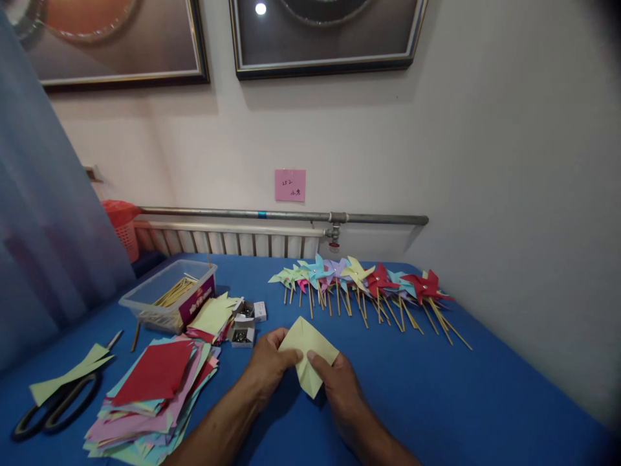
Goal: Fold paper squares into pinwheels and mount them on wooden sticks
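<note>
Between my two hands is a pale yellow square of paper (306, 336), turned corner-up, with crease lines meeting near its middle. My left hand (272, 359) grips its left corner, thumb on top and fingers beneath. On the right corner, my right hand (334, 378) pinches the sheet the same way, both thumbs close together near the centre. The fingers under the paper are hidden. Just left of my left hand stand two small open boxes of metal pins (242, 336). Farther left lies a stack of coloured paper squares (155, 372), a red one on top.
Finished paper pinwheels on sticks (359, 275) lie in a row at the back right. A clear plastic box (145, 294) holds thin sticks. Black-handled scissors (63, 404) lie at far left under yellow paper strips. A pipe (233, 212) runs along the wall behind the blue table (436, 401).
</note>
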Action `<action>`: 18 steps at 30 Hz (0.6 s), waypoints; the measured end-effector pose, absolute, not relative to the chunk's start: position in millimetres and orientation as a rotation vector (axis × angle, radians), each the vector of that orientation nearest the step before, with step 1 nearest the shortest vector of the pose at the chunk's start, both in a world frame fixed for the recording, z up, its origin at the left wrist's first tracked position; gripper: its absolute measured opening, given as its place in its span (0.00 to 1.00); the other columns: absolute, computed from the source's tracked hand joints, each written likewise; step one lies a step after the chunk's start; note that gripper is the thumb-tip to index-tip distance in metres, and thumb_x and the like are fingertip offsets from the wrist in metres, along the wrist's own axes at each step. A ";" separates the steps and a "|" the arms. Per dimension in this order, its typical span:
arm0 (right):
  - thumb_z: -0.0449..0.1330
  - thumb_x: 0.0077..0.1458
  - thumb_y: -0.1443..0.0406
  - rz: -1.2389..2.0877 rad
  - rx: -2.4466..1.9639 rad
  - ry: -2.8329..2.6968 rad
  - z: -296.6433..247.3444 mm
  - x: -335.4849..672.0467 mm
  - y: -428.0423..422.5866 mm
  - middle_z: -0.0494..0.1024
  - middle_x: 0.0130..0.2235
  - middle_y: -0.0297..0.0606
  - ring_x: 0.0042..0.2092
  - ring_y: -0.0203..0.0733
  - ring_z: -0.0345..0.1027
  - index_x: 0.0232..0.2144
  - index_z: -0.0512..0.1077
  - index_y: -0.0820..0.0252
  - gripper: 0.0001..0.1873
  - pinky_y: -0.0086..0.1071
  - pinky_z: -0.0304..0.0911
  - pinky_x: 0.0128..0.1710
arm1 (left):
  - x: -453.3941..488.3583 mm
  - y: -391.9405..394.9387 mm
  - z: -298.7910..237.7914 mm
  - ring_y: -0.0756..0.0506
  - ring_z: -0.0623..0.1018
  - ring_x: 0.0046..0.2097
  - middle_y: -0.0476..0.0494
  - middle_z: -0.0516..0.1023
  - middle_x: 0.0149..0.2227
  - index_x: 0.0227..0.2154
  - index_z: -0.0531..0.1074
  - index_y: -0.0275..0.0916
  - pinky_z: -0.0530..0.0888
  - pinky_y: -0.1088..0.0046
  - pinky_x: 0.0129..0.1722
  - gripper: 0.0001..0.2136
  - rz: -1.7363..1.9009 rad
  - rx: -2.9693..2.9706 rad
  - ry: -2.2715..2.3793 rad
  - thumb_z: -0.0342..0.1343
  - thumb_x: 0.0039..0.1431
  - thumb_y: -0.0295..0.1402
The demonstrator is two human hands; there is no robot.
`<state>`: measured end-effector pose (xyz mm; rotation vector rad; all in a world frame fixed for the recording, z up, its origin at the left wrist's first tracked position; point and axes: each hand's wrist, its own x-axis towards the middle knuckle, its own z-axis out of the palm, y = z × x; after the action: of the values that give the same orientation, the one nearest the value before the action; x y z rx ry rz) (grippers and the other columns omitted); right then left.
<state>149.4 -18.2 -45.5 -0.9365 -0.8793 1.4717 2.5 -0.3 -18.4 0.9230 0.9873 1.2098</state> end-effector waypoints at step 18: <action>0.80 0.45 0.47 1.464 -0.916 -0.877 -37.3 149.5 -21.6 0.89 0.38 0.44 0.40 0.56 0.84 0.44 0.84 0.61 0.30 0.44 0.76 0.44 | 4.1 -3.3 -15.1 0.52 0.67 0.24 0.50 0.77 0.23 0.26 0.79 0.35 0.61 0.75 0.27 0.13 1.228 0.897 0.984 0.72 0.34 0.32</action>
<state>149.5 -21.6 -37.3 -0.9157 -0.8768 1.4645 4.1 -3.3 -15.1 0.8968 0.9835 1.2279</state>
